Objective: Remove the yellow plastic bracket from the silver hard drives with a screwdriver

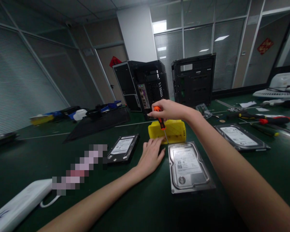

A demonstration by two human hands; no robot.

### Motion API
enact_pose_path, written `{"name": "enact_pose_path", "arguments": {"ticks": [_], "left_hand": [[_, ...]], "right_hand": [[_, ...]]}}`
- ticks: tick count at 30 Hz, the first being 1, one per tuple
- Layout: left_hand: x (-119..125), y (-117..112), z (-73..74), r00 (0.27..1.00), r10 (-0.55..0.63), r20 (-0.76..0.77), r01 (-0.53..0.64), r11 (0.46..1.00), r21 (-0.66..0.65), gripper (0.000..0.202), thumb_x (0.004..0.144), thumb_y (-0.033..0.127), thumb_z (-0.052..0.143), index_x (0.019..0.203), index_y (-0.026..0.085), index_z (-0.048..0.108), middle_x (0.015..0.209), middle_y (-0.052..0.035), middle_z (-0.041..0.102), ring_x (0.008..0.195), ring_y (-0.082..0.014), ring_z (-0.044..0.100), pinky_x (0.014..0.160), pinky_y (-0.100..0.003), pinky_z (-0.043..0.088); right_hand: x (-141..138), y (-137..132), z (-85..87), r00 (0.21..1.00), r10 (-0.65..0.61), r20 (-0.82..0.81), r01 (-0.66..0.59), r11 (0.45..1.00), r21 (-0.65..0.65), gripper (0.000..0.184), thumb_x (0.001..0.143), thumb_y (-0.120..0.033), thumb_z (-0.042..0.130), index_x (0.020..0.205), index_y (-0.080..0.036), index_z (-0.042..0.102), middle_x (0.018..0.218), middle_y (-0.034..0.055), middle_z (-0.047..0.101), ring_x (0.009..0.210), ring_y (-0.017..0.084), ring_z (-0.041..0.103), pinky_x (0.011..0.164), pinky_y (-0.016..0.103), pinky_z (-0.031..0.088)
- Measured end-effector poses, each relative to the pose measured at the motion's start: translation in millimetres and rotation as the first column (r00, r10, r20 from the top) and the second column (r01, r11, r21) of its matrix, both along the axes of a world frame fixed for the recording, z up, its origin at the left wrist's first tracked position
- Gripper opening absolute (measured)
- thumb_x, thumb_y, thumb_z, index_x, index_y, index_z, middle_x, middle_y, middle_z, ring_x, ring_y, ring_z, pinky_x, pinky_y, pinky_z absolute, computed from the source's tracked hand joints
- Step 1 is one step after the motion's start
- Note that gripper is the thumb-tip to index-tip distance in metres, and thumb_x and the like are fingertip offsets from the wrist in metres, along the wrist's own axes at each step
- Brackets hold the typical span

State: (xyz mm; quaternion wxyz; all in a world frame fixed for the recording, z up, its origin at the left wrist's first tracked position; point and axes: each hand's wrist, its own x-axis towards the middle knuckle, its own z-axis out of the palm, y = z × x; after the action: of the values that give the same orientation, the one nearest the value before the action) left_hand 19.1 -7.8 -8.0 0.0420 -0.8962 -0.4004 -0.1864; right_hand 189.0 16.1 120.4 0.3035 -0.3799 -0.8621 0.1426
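My right hand point(162, 109) is closed around the orange and black handle of a screwdriver point(161, 124). Its thin shaft points down, the tip close to the top left corner of a silver hard drive point(187, 166) lying label up on the green table. Behind that drive stands a yellow plastic bin point(168, 127). My left hand point(151, 154) rests on the table left of the drive, fingers stretched towards the bin's front edge and thumb apart. Its fingertips partly cover the bin's low front, near the screwdriver shaft. What the tip touches is too small to tell.
A black hard drive point(124, 147) lies to the left, another drive point(239, 137) to the right. Two computer cases point(148, 83) stand behind, one at the right point(193, 80). Pliers point(275, 120) lie far right; a white box point(21, 204) sits front left.
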Motion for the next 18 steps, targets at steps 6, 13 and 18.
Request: {"name": "enact_pose_path", "arguments": {"ticks": [6, 13, 18], "left_hand": [[-0.1, 1.1, -1.4, 1.000, -0.003, 0.001, 0.003, 1.000, 0.017, 0.037, 0.087, 0.023, 0.040, 0.123, 0.020, 0.037, 0.123, -0.0069, 0.050, 0.105, -0.0243, 0.042, 0.083, -0.038, 0.034], [-0.5, 2.1, -3.2, 1.000, -0.015, 0.012, 0.015, 1.000, 0.005, 0.036, 0.087, 0.021, 0.041, 0.123, 0.021, 0.037, 0.120, -0.0046, 0.052, 0.104, -0.0226, 0.044, 0.083, -0.037, 0.033], [0.1, 0.0, -0.8, 1.000, -0.015, 0.015, 0.014, 1.000, 0.018, 0.034, 0.086, 0.022, 0.042, 0.120, 0.022, 0.039, 0.117, -0.0046, 0.053, 0.103, -0.0226, 0.045, 0.082, -0.036, 0.032]], "right_hand": [[-0.4, -0.5, 0.4, 1.000, -0.015, 0.020, 0.014, 1.000, 0.017, 0.023, 0.079, -0.037, 0.050, 0.072, -0.015, 0.052, 0.064, 0.0009, 0.057, 0.054, 0.010, 0.054, 0.048, 0.018, 0.037], [-0.2, 0.0, -0.1, 1.000, -0.014, 0.023, 0.014, 0.999, 0.036, 0.022, 0.079, -0.036, 0.050, 0.073, -0.015, 0.053, 0.064, 0.0011, 0.057, 0.053, 0.010, 0.054, 0.047, 0.018, 0.037], [-0.1, 0.0, -0.2, 1.000, -0.012, 0.026, 0.012, 0.999, 0.034, 0.023, 0.079, -0.037, 0.049, 0.072, -0.015, 0.052, 0.064, 0.0010, 0.057, 0.053, 0.010, 0.054, 0.047, 0.018, 0.037]]}}
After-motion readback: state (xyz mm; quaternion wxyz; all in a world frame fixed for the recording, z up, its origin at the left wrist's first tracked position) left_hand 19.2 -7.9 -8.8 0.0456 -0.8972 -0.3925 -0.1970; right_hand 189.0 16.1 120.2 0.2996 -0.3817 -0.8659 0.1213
